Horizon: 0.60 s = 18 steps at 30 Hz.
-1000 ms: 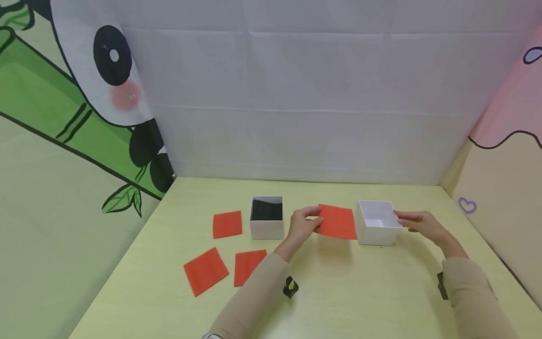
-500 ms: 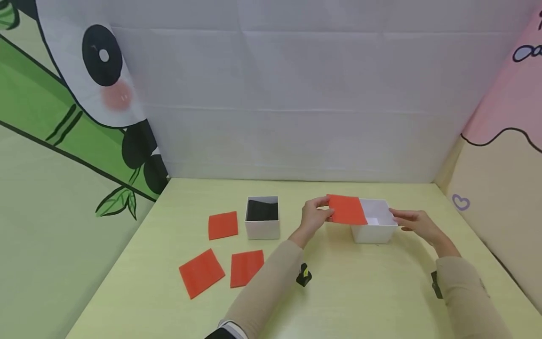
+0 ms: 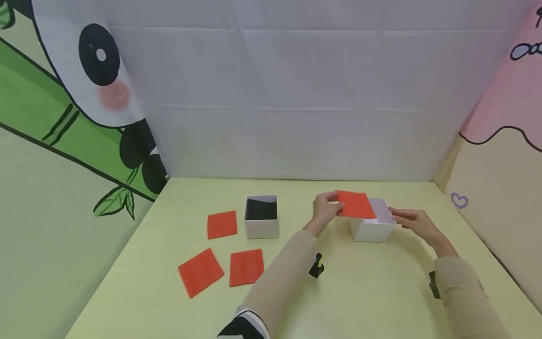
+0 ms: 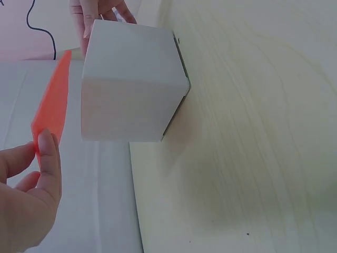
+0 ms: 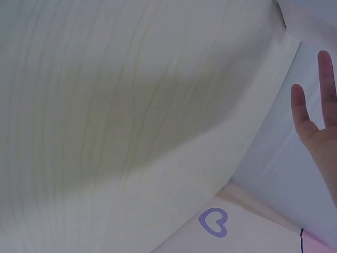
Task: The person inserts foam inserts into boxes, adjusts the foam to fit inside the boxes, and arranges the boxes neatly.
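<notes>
left hand (image 3: 325,210) pinches red sheet (image 3: 357,205) aloft

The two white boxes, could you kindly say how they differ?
The left box holds something black; the right box shows white inside. The left box stands free of hands; the right box has the right hand at its edge and a red square partly above. Both are open-topped.

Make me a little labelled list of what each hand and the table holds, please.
Left hand: pinches a thin red square sheet, raised above an open white square box
Right hand: fingers at that box's right side
Second open white box: black material inside, exact kind unclear
Also lying there: three more red square sheets
Surface: pale yellow table
</notes>
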Each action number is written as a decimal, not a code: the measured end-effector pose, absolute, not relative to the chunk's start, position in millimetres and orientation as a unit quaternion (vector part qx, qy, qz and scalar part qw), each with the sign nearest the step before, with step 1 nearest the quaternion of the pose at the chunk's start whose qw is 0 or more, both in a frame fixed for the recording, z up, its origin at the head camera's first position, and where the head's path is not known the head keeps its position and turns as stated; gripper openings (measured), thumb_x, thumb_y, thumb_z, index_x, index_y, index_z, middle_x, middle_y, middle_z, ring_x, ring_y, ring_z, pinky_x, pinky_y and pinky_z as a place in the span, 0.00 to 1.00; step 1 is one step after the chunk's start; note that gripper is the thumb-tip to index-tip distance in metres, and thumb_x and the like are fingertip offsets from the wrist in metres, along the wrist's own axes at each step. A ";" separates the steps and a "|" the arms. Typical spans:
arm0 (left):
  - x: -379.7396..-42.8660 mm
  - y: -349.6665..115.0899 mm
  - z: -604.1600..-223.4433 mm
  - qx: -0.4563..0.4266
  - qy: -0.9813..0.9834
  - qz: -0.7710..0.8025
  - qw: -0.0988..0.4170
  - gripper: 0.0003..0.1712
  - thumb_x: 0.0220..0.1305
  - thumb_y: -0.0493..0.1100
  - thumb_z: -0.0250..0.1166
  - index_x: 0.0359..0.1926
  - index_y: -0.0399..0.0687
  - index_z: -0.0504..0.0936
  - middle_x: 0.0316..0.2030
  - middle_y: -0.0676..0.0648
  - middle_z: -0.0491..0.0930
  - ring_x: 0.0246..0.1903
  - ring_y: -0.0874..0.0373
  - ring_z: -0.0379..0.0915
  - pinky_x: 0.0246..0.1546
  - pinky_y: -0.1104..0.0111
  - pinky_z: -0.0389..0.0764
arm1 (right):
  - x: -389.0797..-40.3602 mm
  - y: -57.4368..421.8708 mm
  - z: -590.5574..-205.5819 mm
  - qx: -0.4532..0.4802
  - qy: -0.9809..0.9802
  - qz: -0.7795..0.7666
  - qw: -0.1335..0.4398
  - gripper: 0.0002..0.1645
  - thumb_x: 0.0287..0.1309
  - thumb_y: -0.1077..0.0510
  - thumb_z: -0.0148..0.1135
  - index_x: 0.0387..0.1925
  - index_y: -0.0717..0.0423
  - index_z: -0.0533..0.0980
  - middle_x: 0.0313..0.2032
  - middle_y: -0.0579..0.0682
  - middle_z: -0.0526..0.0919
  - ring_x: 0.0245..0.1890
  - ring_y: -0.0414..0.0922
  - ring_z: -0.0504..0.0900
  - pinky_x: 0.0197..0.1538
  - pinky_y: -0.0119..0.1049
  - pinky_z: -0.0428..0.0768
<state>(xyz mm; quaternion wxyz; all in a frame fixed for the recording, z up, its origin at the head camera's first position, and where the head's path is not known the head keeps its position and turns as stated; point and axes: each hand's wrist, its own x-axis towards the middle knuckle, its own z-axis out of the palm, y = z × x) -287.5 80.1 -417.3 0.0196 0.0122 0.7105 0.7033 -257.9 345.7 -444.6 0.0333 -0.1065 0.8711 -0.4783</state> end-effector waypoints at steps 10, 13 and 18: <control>-288.1 100.8 -414.7 -0.011 0.725 0.688 0.023 0.21 0.47 0.24 0.64 0.46 0.34 0.78 0.29 0.48 0.76 0.20 0.53 0.78 0.18 0.71 0.76 | -257.0 346.8 -446.6 -0.121 0.854 -0.503 0.056 0.30 0.61 0.55 0.52 0.57 0.71 0.61 0.47 0.35 0.74 0.38 0.29 0.75 0.42 0.40 0.75; -288.7 105.0 -415.6 -0.026 0.724 0.689 0.021 0.21 0.46 0.23 0.64 0.45 0.35 0.79 0.27 0.48 0.75 0.20 0.52 0.78 0.18 0.71 0.76 | -257.7 347.5 -447.4 -0.123 0.846 -0.514 0.066 0.30 0.61 0.54 0.52 0.58 0.71 0.60 0.42 0.27 0.72 0.38 0.31 0.76 0.42 0.40 0.75; -289.0 112.7 -417.8 -0.032 0.706 0.707 0.024 0.20 0.46 0.23 0.64 0.44 0.35 0.80 0.26 0.49 0.75 0.20 0.51 0.78 0.18 0.70 0.76 | -257.7 349.6 -447.7 -0.122 0.848 -0.510 0.077 0.31 0.62 0.53 0.52 0.59 0.70 0.59 0.46 0.32 0.72 0.38 0.31 0.76 0.42 0.38 0.75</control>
